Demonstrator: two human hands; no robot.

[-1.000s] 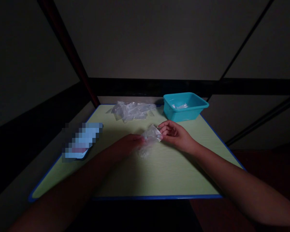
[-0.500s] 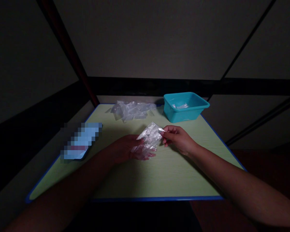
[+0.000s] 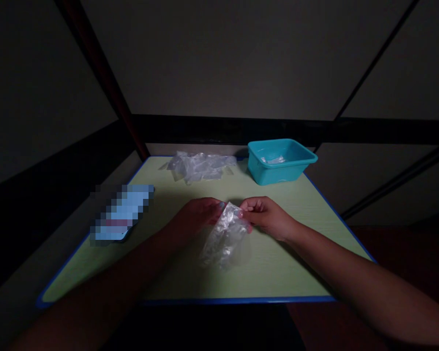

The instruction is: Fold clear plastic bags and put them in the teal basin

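A clear plastic bag (image 3: 225,241), crinkled and shiny, hangs between my two hands over the middle of the table. My left hand (image 3: 205,212) pinches its upper left edge, the thumb and fingers closed on the film. At the upper right edge my right hand (image 3: 263,214) is closed too, with thumb and forefinger gripping the plastic. The lower part of the bag droops toward me and looks slightly blurred. Parts of the fingertips are hidden behind the film.
A loose heap of clear plastic bags (image 3: 201,166) lies at the table's far edge. To its right stands a turquoise basket (image 3: 278,174) with some clear plastic (image 3: 274,160) inside. A phone with a blurred screen (image 3: 126,212) rests at the left of the blue-edged table (image 3: 278,278).
The bag no longer lies across my left palm; it now hangs down toward me. My left hand has turned to pinch its top edge, and my right hand has come slightly lower.
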